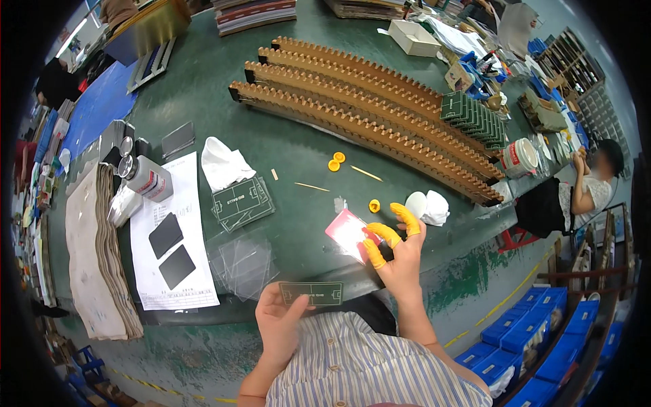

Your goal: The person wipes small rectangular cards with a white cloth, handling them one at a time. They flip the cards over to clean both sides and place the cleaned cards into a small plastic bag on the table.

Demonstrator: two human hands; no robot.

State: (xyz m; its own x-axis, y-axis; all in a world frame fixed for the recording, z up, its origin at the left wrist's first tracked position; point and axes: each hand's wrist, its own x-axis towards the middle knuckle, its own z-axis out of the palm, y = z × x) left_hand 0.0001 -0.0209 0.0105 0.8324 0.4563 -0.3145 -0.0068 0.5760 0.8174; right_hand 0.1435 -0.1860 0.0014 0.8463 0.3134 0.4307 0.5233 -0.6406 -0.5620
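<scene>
My left hand point(277, 320) pinches a small dark green card point(324, 294) printed with a white sports-field outline, close to my body at the table's edge. Yellow finger cots cover fingertips of my right hand point(400, 249). Its fingers are apart and touch the edge of a shiny pink-rimmed pad point(347, 234). Glare whitens the pad's middle. A stack of similar green cards point(243, 205) lies farther left, with clear plastic sheets point(245, 266) below it. Loose yellow finger cots point(374, 205) and a thin wooden stick point(367, 173) lie beyond the pad.
Long notched wooden racks point(366, 115) cross the table; green cards point(475, 119) stand in their right end. White cloths point(225, 165) lie near both hands. At left are a bottle point(148, 178), printed paper point(193, 237) and dark plates point(178, 266). A person point(590, 183) sits at right.
</scene>
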